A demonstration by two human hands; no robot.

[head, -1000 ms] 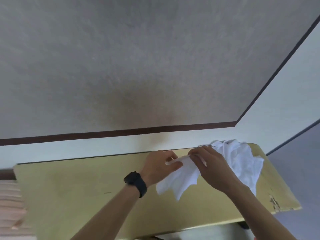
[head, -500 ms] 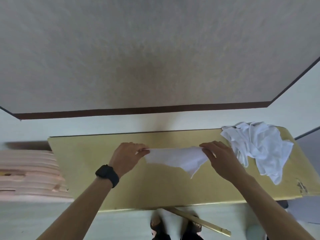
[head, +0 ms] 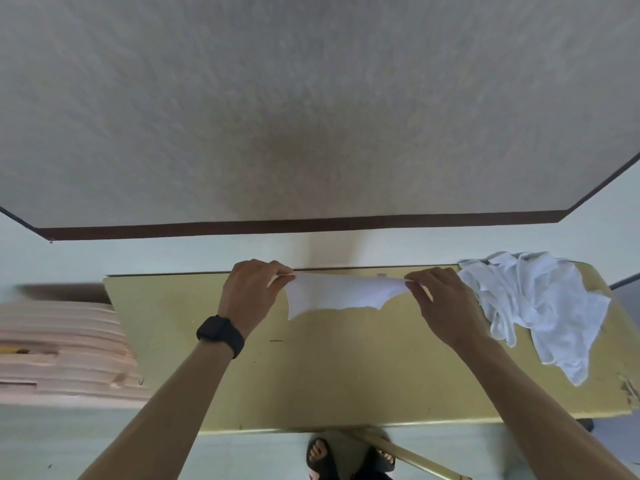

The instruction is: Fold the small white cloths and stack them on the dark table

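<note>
Head view: left hand [head: 254, 292] and right hand [head: 446, 303] pinch a white cloth [head: 339, 294] stretched over the table [head: 329, 375].

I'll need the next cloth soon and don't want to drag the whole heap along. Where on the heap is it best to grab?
Probably the loose corner of the heap, the one that trails toward the near edge of the table. It lies flat, apart from the bunched folds, so pinch it from the near side and lift.
</note>
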